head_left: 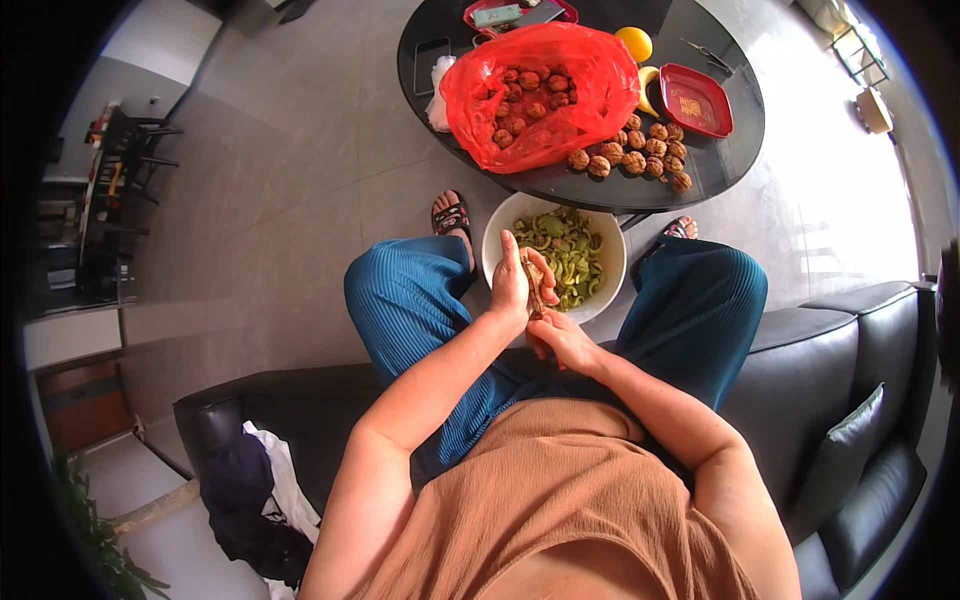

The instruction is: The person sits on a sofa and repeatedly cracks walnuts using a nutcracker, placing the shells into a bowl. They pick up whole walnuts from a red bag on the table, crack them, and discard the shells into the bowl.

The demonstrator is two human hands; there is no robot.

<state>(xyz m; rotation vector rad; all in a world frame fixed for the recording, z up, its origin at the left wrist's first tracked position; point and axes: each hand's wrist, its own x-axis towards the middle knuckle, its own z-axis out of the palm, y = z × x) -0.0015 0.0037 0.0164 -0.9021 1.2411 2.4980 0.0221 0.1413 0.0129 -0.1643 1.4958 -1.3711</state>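
Observation:
My left hand (512,288) is curled around a brown, rough-looking thing (534,290), its thumb pointing up and away from me. Fingers cover much of that thing, so its kind is unclear. Just below it to the right, my right hand (564,342) is closed, with its fingertips at the thing's near end. Both hands are over the near left rim of a white bowl (616,245) between my knees. Green, curved husk or peel pieces (572,250) fill much of the bowl.
Beyond the bowl stands a dark round table (560,188). On it are an opened red plastic bag (465,100) of walnuts, loose walnuts (634,163), a red tray (722,125), scissors (708,53) and a yellow round fruit (634,43). A black sofa (815,345) lies behind me.

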